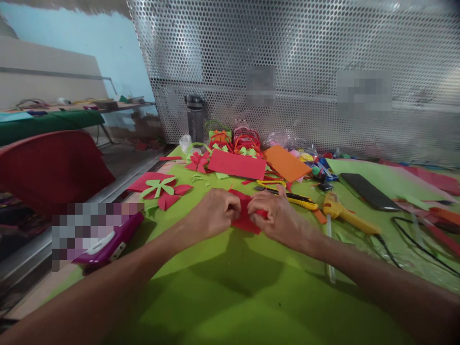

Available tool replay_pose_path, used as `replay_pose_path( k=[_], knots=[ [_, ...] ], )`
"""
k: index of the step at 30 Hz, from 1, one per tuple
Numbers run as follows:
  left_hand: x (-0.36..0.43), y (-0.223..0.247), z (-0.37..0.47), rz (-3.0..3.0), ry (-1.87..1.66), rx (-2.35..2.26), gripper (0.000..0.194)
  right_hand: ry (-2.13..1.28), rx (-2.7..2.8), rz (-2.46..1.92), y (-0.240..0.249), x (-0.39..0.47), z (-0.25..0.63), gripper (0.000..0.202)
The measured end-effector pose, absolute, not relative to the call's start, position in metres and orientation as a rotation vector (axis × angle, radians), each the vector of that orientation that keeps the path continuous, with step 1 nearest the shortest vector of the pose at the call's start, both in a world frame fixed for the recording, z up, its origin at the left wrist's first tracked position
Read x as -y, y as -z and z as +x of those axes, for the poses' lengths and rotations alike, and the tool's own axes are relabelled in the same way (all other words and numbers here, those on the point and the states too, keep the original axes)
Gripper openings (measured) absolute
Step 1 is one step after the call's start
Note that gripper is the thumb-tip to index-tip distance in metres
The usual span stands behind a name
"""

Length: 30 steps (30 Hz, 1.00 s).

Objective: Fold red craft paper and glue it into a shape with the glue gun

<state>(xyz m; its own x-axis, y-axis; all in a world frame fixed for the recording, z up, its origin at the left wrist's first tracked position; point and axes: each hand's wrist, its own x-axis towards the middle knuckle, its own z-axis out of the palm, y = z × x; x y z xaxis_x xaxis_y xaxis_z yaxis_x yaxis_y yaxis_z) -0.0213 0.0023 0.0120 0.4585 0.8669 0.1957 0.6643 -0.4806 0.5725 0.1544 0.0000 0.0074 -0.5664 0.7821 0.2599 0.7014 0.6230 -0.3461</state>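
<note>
Between my two hands is a red piece of craft paper or foam sheet (246, 223), held just above the green table covering (230, 287). My left hand (214, 213) pinches its left edge with curled fingers. On the other side, my right hand (275, 213) grips the right part, thumb pointing up. A yellow box cutter (300, 200) and yellow scissors (271, 183) lie just beyond my right hand. Left of my hands are red and green flower-shaped cutouts (158, 188). A flat red rectangle (237, 164) and an orange rectangle (287, 163) lie farther back.
At right are a yellow glue gun (350, 218) with a clear stick and cord, and a dark phone (368, 191). A purple device (111, 242) sits at the left edge. A bottle (195, 120) and small decorated baskets (246, 141) stand before the perforated metal panel (305, 43).
</note>
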Motion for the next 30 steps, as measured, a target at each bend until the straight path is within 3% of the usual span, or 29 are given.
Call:
replay_pose_path(
  k=[24, 30],
  knots=[
    [-0.014, -0.014, -0.037, 2.14, -0.57, -1.348, 0.013, -0.35, 2.471, -1.228, -0.009, -0.013, 0.161, 0.021],
    [-0.009, -0.011, -0.025, 2.114, -0.607, -1.348, 0.014, -0.3, 2.451, -1.242, -0.009, -0.009, 0.157, 0.011]
  ],
)
